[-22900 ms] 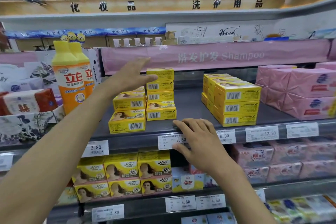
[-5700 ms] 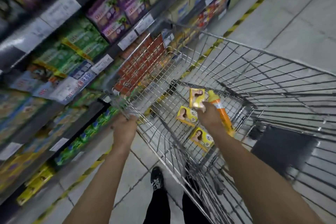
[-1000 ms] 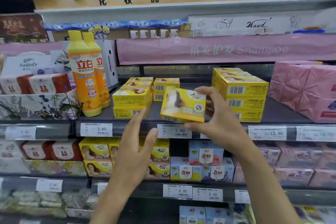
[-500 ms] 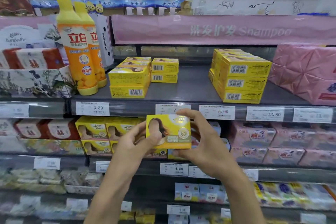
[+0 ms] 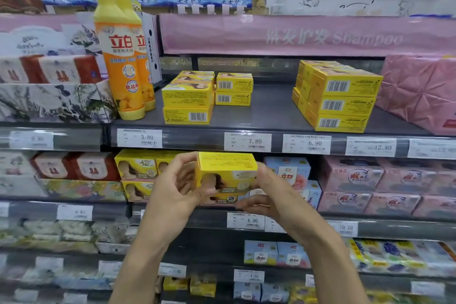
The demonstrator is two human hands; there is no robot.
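One small yellow cardboard box [image 5: 227,175], printed with a woman's portrait, is held in mid-air in front of the middle shelf of a supermarket toiletries aisle, just below a white price label reading 7.80 [image 5: 247,142]. The left hand [image 5: 172,192] grips its left end, thumb pressed on the printed front and fingers [image 5: 183,163] curled round behind. The right hand [image 5: 271,195] clamps the right end, its fingertips pinching the lower corner. The box looks light enough for one hand and stiff along its folded edges, though the thin card faces would probably dent under a hard squeeze and the glossy print may be a little slippery. The short ends and corners, where both hands now sit, appear the safest hold. Behind it, to the left, more yellow portrait boxes [image 5: 135,168] line the middle shelf, and pale blue soap cartons [image 5: 288,173] stand to the right. On the grey upper shelf [image 5: 266,111], farther back, sit a low stack of matching yellow boxes [image 5: 187,101] and, well apart to the right, a taller yellow stack [image 5: 338,96]. Two tall orange-and-yellow plastic bottles [image 5: 121,57] stand at the far left of that shelf, and pink wrapped packs [image 5: 419,89] fill its right end.
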